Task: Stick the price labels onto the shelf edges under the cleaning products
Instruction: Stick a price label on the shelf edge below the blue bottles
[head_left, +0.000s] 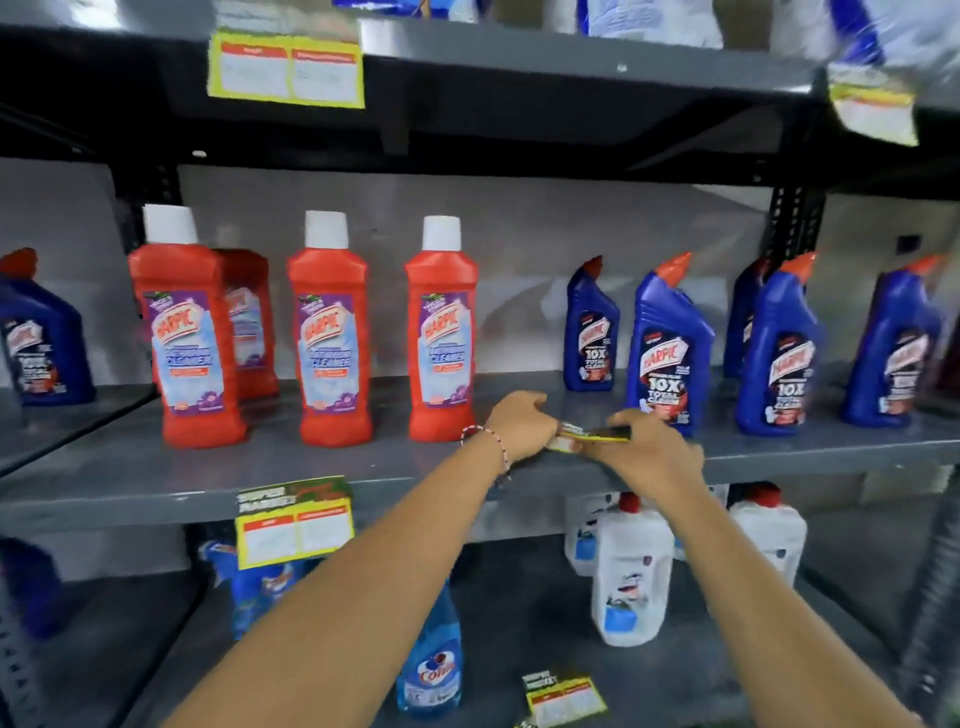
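The red bottles (200, 332) on the middle shelf read "HARPIC" over "CLEANER" on a purple and pale label, each topped with a white cap; the blue angled-neck bottles (670, 353) toward 3 o'clock also read "HARPIC", with "10X TOTAL CLEAN" below, and carry orange-red nozzles. On the lower shelf a blue spray bottle (430, 660) at 6 o'clock shows "Colin", and white jugs (631, 571) with red caps stand to its right, their print too blurred to read. A price label (592, 435) is held flat, edge-on to the camera, just over the front lip of the middle shelf (311, 483) near the centre of the view; it shows a yellow border with a dark band and a white patch, its text illegible. The left hand (522, 423), a red and white thread bracelet at the wrist, pinches the label's left end, and the right hand (652, 449) pinches its right end, fingers curled over it. A hanging label (295, 522) at 8 o'clock reads "SUPER MARKET" above two white boxes with red headers framed in yellow; a similar one (285, 70) hangs from the top shelf at 11 o'clock, and a loose label (563, 699) lies on the lower shelf at 5 o'clock
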